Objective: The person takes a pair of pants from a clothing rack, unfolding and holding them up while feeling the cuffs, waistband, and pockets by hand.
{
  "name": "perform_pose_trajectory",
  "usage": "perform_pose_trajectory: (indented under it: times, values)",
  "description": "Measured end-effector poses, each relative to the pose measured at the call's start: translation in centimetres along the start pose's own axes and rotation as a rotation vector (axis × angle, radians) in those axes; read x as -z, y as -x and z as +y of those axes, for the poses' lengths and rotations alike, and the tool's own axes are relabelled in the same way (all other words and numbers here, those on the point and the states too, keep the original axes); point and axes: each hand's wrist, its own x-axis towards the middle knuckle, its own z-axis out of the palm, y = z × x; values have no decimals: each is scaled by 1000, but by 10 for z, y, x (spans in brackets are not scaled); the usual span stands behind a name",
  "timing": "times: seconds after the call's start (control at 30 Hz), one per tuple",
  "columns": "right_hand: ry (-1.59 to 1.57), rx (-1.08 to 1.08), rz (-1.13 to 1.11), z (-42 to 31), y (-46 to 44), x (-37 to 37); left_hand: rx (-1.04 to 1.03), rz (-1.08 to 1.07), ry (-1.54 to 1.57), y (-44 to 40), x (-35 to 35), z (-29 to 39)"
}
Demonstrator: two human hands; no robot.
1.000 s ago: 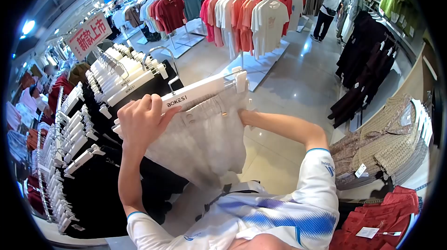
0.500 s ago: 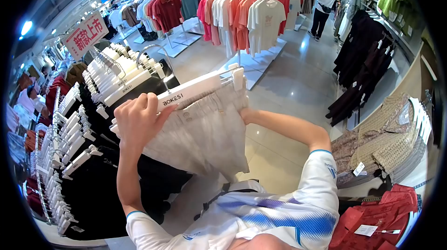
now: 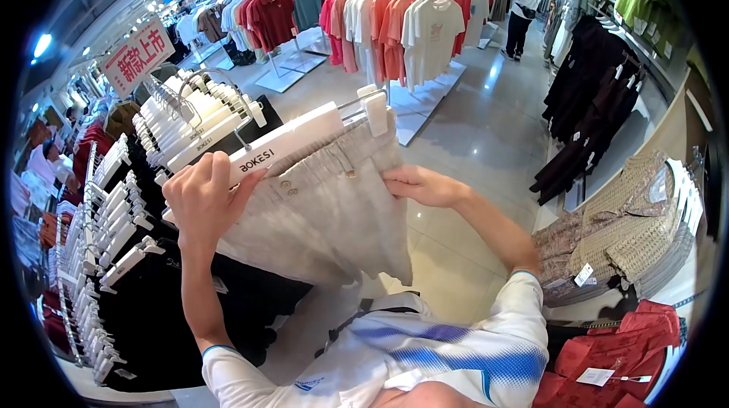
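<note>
Light beige shorts with an elastic waist and small buttons hang from a white clip hanger marked BOKESI. My left hand is closed around the hanger's left part, its thumb lying near the waistband. At the shorts' right side edge, my right hand pinches the fabric below the right clip, fingers partly hidden. The hanger slopes, its right end higher. Just behind it, more white hangers with dark garments crowd a rack.
Black garments hang low on the left under a red-and-white sign. Coloured T-shirts fill racks ahead. Knitted tops and a red garment are at right. A person stands in the far aisle.
The hanger and shorts have shifted slightly left along with my left hand. My right hand, mostly hidden behind the shorts before, now shows at their right edge.
</note>
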Motion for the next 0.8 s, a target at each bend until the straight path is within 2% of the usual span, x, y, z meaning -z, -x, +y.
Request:
perform_pose_trajectory:
  times: [0.2, 0.33, 0.43, 0.5, 0.6, 0.73, 0.8]
  values:
    - [-180, 92, -30, -11, 5, -3, 4, 11, 3, -2, 4, 1]
    - [-156, 125, -96, -5, 5, -1, 13, -48, 3, 1, 10, -3]
    - [-16, 131, 5, -7, 3, -9, 15, -59, 12, 4, 10, -2]
    - [285, 233, 206, -12, 5, -17, 19, -64, 3, 5, 12, -1]
    - [286, 262, 323, -16, 8, -26, 13, -14, -9, 4, 12, -1]
    - [326, 262, 328, -18, 11, -30, 25, -33, -9, 6, 17, 2]
    - [459, 175, 358, -23, 15, -34, 14, -29, -9, 5, 21, 4]
